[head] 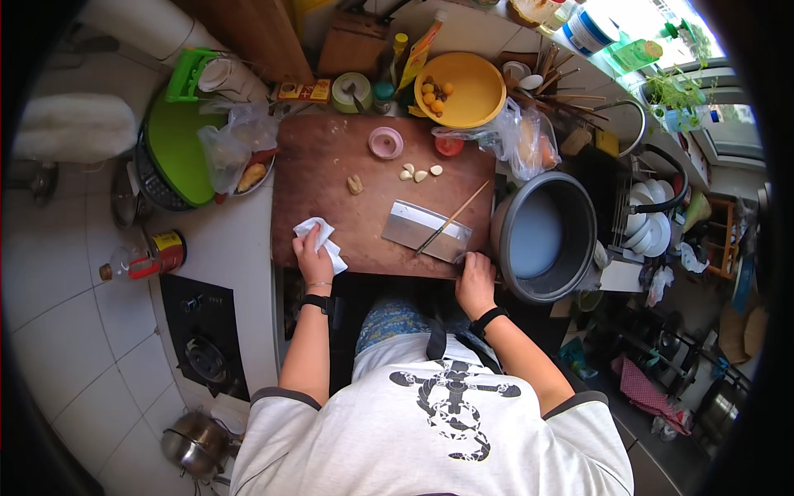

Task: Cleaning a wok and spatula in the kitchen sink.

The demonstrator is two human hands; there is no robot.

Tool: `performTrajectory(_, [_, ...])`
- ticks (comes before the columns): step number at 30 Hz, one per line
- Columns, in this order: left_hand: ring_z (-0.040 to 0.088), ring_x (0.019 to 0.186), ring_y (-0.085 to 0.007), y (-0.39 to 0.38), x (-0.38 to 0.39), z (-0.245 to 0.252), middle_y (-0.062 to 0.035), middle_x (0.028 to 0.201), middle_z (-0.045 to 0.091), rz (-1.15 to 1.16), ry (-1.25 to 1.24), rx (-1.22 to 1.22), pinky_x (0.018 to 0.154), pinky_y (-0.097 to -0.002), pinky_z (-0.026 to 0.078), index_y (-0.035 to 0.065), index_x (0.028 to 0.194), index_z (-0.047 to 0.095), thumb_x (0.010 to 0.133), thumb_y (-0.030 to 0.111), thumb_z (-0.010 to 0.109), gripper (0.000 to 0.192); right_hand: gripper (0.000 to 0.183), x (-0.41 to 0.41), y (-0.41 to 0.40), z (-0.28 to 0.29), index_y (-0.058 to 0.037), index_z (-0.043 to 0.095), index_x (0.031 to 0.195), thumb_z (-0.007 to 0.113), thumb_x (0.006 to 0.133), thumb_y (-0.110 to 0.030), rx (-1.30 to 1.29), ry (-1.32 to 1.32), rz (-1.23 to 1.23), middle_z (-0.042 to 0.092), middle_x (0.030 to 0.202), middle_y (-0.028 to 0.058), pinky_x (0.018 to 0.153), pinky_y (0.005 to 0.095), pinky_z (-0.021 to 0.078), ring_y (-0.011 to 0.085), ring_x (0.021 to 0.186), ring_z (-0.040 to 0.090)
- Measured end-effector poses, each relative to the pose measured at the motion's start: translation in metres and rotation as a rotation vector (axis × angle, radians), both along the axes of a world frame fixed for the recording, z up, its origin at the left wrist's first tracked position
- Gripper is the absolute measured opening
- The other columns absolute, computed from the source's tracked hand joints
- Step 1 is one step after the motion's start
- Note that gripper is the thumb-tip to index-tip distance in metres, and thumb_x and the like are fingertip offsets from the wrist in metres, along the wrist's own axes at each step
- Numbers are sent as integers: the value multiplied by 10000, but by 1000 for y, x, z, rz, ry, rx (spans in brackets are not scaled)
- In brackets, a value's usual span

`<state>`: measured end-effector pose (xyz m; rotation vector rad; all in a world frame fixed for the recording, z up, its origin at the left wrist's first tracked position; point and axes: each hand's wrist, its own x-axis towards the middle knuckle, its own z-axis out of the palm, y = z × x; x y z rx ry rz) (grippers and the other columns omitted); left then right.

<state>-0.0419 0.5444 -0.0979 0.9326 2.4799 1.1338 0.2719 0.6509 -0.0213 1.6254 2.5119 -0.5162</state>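
My left hand holds a crumpled white cloth or paper towel against the left front of a brown cutting board. At the board's right front edge is my right hand, near the corner of a cleaver; whether it grips anything is hidden. One wooden chopstick, dark at its lower end, lies across the cleaver. Several peeled garlic cloves, a piece of ginger, a small pink dish and a cut tomato lie farther back on the board.
A grey pot of cloudy water stands right of the board. Behind are a yellow bowl with small orange fruits and a lidded jar holding a spoon. Plastic-bagged food sits left, above a gas hob.
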Motion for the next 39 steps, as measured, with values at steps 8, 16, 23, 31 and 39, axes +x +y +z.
performTrajectory(8, [524,931,-348,1,1,3,-152,982,484,6,12,1,875,-376,431,84,1106,624,728,-109,501,441,287,-3,17,-1,-21,537,906,647,645,-65,-11,132,-24,510,926,156,793,421,419,339,902,493])
performTrajectory(16, [522,931,-358,1,3,0,-154,980,485,17,29,-1,876,-380,429,85,1097,628,718,-106,504,442,266,-20,14,50,13,537,899,631,676,-97,-98,354,-112,529,896,188,689,446,484,384,766,571])
performTrajectory(23, [521,956,-354,6,7,0,-157,1013,475,10,21,-24,885,-371,430,100,1121,621,718,-104,499,467,281,-3,0,80,21,560,897,657,670,-112,-216,394,-160,550,882,184,704,405,482,359,776,576])
performTrajectory(31, [524,916,-339,57,47,7,-145,1024,436,-174,33,-125,814,-391,455,128,1239,542,758,-47,536,512,268,39,-26,84,56,577,870,648,669,-107,-389,468,-418,576,851,175,693,339,473,284,745,585])
performTrajectory(39, [518,866,-339,107,85,2,-144,975,426,-301,-25,-89,792,-398,448,111,1241,540,746,-71,532,528,244,57,-35,32,55,588,867,650,701,-112,-508,657,-687,581,765,87,638,270,448,141,671,534])
